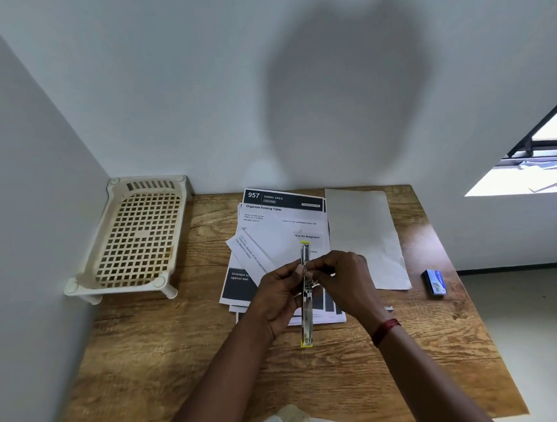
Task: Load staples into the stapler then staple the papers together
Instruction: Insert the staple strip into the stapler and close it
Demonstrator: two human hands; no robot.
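Head view, step: loading, by my judgement. The stapler (307, 315) was swung fully open into one straight line, and the papers (281, 230) lay loose and unstapled.
Stapler's place: held in both hands just above the papers, over the middle of the table (149, 362).
Left hand (276, 294): fingers curled round the stapler's middle from the left, gripping it.
Right hand (345, 281): fingertips pinched on that same middle part from the right.
Next move: I judged it called for a strip from the staple box (435, 282), well apart near the right edge, laid into the channel, and then swinging the stapler closed.
Hidden: my fingers covered the hinge.
Hard to make out: whether staples already sat in the channel, whether my right fingertips also held a strip, and whether the box was open.
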